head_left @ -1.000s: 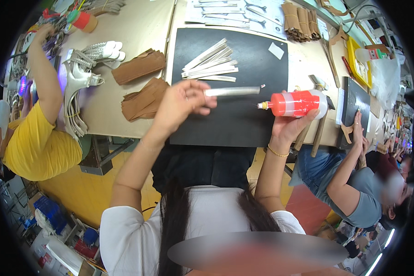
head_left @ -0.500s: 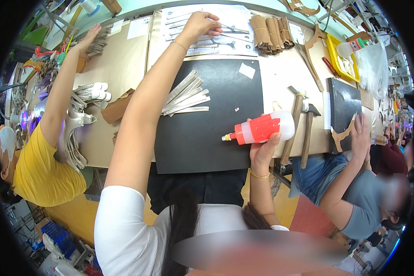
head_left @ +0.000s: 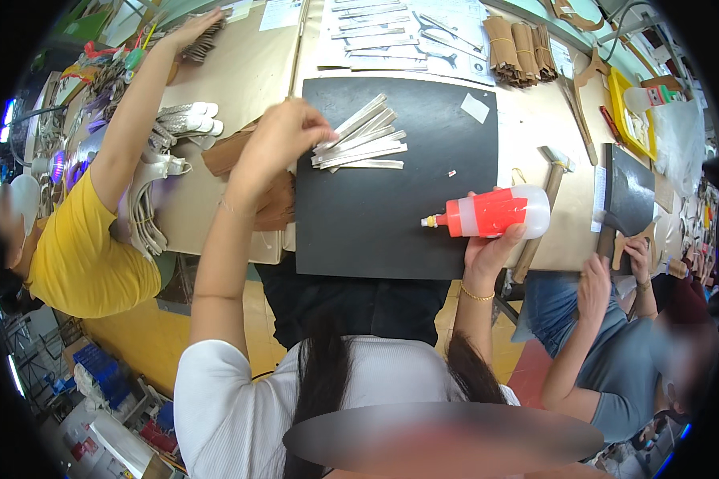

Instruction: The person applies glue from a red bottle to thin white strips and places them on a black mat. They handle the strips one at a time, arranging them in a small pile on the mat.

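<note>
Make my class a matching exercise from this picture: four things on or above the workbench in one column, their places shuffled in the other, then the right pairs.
Column one
1. squeeze bottle
2. pale strips
3. brown bundles
4. white paper piece

Column two
A. beyond the mat's far right corner
B. held in the right hand
C. lying flat on the black mat, near its far right corner
D. fanned out beside the left hand

Right pairs: 1-B, 2-D, 3-A, 4-C
</note>
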Demonstrator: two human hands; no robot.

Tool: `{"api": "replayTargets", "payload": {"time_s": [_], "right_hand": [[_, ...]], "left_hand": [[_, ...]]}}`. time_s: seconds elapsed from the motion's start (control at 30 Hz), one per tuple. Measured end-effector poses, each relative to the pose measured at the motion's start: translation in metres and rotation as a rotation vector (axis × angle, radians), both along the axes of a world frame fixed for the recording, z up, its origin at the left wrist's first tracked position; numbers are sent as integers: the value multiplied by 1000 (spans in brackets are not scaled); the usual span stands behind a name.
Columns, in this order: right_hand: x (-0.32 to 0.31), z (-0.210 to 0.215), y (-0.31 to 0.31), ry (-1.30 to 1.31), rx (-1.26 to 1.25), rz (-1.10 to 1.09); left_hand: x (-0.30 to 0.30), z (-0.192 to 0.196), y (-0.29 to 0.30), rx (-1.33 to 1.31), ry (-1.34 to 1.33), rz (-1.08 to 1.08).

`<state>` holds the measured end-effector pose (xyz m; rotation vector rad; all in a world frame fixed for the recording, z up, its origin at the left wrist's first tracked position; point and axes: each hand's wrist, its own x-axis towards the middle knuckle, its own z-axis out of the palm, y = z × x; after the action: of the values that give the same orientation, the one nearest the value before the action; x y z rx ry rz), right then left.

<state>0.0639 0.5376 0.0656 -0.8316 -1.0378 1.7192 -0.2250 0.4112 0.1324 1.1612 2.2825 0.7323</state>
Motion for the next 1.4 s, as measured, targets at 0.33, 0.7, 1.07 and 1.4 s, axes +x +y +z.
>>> {"api": "replayTargets", "payload": {"time_s": [0.33, 0.7, 1.07, 1.4], "right_hand": [[-2, 2, -3, 77, -8, -39], [-4, 5, -4, 78, -18, -60], [4, 9, 0, 119, 4, -139], [-13, 15, 5, -59, 333, -51]], "left_hand": [[27, -13, -37, -33, -26, 179], [30, -11, -54, 194, -251, 263], [99, -29, -64, 252, -1010, 329], [102, -43, -73, 286, -1072, 393]]}}
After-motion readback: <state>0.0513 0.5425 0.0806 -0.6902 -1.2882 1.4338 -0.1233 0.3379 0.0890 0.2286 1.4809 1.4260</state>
